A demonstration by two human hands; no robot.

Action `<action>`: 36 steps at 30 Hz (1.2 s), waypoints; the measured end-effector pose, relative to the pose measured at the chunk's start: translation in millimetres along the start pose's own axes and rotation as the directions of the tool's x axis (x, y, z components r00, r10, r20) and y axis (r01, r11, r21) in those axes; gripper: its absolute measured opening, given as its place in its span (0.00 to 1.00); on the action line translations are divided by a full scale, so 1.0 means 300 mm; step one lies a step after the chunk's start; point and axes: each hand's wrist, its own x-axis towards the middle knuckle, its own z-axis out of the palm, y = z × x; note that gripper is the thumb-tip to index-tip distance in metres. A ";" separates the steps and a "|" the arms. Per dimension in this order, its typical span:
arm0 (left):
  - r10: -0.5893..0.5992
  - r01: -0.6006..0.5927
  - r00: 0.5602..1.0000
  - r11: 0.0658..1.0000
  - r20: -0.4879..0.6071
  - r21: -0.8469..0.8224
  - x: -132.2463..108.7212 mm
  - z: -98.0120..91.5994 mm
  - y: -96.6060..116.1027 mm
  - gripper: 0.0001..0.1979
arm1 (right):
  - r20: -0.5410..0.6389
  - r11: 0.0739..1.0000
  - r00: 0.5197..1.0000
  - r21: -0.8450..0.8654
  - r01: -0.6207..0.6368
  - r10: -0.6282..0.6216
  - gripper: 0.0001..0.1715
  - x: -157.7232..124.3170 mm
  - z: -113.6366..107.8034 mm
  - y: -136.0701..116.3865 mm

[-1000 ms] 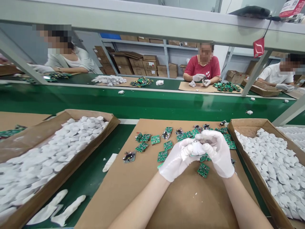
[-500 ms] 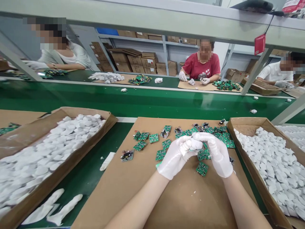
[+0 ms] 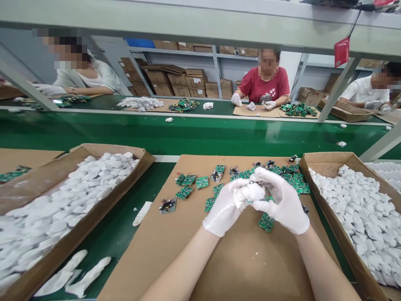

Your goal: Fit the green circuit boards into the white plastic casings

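My left hand (image 3: pixel 224 205), in a white glove, is closed on a small circuit board, mostly hidden, with a white soft-looking lump (image 3: pixel 256 192) on it. A sliver of green shows under the lump. My right hand (image 3: pixel 283 200), also gloved, curls around the same piece from the right, fingertips over its top and thumb at its lower side. Beneath and behind my hands, green circuit boards (image 3: pixel 266 221) lie scattered on a brown cardboard sheet (image 3: pixel 188 259). One board (image 3: pixel 167 205) lies apart on the left, components facing up.
Cardboard trays of white lumps stand at left (image 3: pixel 147 161) and right (image 3: pixel 328 158). Loose gloves (image 3: pixel 89 276) lie by the left tray. Beyond the sheet runs a green conveyor belt (image 3: pixel 200 136) carrying a few white pieces. Three co-workers sit across it, under a metal beam (image 3: pixel 200 29).
My right hand has opened its grasp somewhat, its thumb now showing below the piece. The white lump is turned more into view. White pieces on the belt have shifted right.
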 end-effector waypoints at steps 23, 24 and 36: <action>-0.005 0.026 0.992 0.985 0.126 -0.168 0.001 0.013 -0.050 0.24 | -0.020 0.923 0.973 -0.319 0.213 -0.231 0.39 -0.024 0.040 -0.005; 0.013 0.007 0.993 0.984 0.114 -0.178 0.001 0.011 -0.052 0.24 | -0.019 0.906 0.965 -0.350 0.239 -0.262 0.40 -0.022 0.040 -0.004; 0.214 -0.211 0.977 0.973 0.022 -0.091 -0.016 -0.004 -0.029 0.27 | -0.077 0.893 0.963 -0.401 0.205 -0.256 0.41 -0.027 0.065 -0.016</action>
